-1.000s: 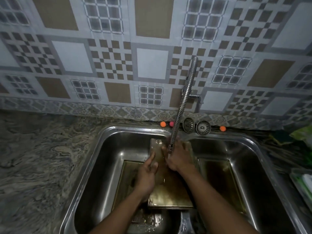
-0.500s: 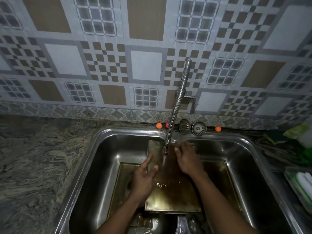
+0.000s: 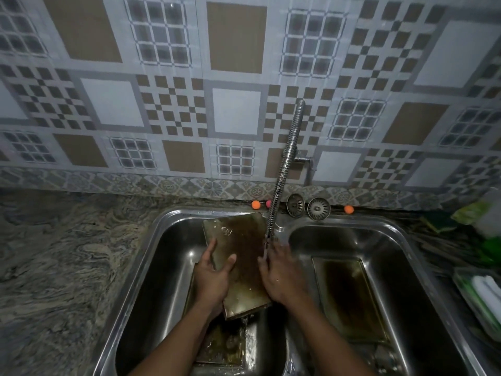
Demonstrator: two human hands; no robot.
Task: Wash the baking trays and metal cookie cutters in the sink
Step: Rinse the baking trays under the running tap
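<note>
Three trays (image 3: 241, 256) (image 3: 217, 348) (image 3: 347, 297), two strainers (image 3: 295, 205) (image 3: 318, 208), three balls (image 3: 255, 204) (image 3: 268, 203) (image 3: 348, 209)

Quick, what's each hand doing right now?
Left hand: holding the baking tray by its left edge.
Right hand: open, fingers flat on the tray's right side.

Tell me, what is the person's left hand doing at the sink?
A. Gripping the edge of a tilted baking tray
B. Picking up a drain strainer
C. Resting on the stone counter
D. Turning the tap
A: the left hand has its thumb across the face of the tilted baking tray and its fingers round the tray's left edge.
</note>
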